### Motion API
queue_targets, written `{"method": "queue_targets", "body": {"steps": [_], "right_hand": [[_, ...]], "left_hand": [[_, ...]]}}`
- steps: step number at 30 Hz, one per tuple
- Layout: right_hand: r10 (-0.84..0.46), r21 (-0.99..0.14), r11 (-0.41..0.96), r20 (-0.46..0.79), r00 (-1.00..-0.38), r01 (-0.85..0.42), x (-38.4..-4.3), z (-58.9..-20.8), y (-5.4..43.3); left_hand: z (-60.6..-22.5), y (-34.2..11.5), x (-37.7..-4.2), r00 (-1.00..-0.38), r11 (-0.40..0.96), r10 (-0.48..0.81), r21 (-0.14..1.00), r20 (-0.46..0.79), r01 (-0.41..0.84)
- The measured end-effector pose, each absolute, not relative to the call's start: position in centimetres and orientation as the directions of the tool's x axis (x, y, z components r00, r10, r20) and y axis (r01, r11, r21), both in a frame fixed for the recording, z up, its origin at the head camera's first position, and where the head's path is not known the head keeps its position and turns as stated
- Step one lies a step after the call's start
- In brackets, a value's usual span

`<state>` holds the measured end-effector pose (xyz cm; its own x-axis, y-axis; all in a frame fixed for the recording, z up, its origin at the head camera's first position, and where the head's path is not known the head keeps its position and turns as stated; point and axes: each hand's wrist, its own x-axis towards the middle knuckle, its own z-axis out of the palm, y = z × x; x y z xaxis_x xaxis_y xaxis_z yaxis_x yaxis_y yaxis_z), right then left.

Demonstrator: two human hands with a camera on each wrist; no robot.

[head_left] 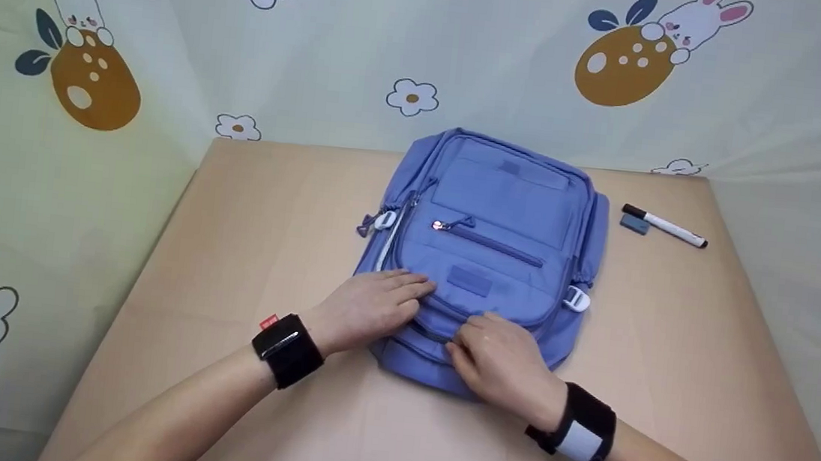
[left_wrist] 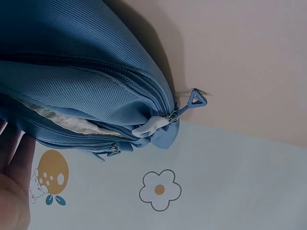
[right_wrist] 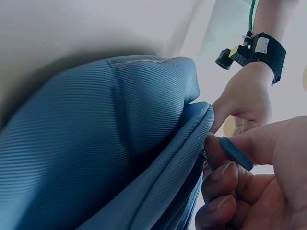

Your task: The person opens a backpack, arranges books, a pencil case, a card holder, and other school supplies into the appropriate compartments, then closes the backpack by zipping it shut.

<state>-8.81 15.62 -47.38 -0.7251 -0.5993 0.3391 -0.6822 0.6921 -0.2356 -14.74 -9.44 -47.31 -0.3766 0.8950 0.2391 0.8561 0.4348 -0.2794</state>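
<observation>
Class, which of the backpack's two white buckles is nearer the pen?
The right buckle in the head view, on the side of the backpack facing the pen; the left buckle sits opposite.

Head view: bright, soft, fairly even light, warm tint on table (head_left: 670, 346). Only faint shadows; can't pin the light direction. 1 small glare streak on the left black wristband (head_left: 288, 352), 1 glint on the pocket zipper slider (head_left: 439, 226). Fine fabric texture smeared; table sides splay, wide-angle look.

Both 2 wrist views: dimmer, cooler, greyish.

Left wrist: backpack (left_wrist: 91, 91) darkens toward the upper left, soft shadow beside it on the table. Weave resolves OK. Left hand (left_wrist: 14, 191) dim, cropped.

Right wrist: backdrop (right_wrist: 288, 103) washed out near white. Right hand (right_wrist: 259, 177) has shaded fingertips. Broad shadow along the backpack's upper edge.
</observation>
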Motion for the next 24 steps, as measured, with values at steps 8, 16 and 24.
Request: {"method": "queue_targets", "body": {"steps": [8, 16, 24], "right_hand": [[-0.602, -0.217, 0.715, 0.294, -0.743, -0.665, -9.4, -47.1, 14.5], [-0.622, -0.258, 0.678, 0.297, -0.724, -0.688, -9.3, -47.3, 14.0], [-0.596, -0.284, 0.698, 0.279, -0.753, -0.658, -9.6, -47.5, 14.6]], "left_hand": [[-47.8, -9.6, -14.8, -0.362, 0.433, 0.89, -0.265, 0.277, 0.861], [-48.2, -9.9, -14.7, -0.353, 0.436, 0.874, -0.22, 0.334, 0.872], [-48.1, -9.8, -14.8, -0.357, 0.431, 0.859, -0.144, 0.366, 0.891]]}}
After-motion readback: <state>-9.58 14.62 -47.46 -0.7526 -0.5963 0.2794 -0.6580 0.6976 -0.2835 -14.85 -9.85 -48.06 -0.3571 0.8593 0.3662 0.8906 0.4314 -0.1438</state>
